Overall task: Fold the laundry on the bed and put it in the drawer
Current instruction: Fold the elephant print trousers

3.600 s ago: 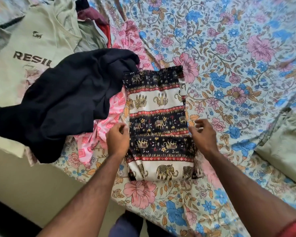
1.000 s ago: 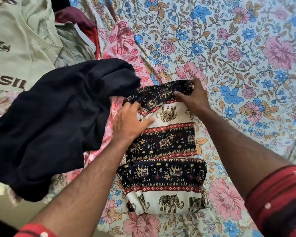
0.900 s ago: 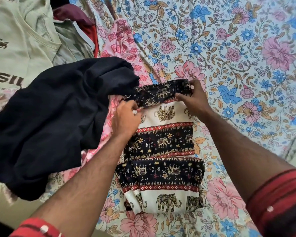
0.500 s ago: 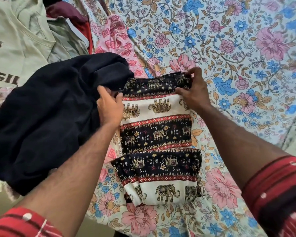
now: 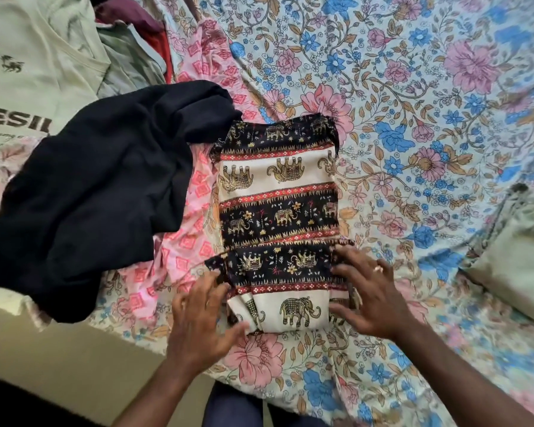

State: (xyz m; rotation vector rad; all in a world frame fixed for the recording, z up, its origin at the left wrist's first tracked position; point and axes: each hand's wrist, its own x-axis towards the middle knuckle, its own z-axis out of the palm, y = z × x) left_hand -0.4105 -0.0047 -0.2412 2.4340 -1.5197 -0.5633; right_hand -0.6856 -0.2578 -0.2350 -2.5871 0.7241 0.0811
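Two spread hands, left hand (image 5: 202, 309) and right hand (image 5: 371, 295), flank elephant-print cloth (image 5: 279, 211) on floral bedsheet (image 5: 413, 103).

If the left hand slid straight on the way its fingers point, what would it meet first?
The left hand points up and right, so it would likely first meet the near left edge of the elephant-print garment; its fingertips look at that edge already, though contact is unclear.
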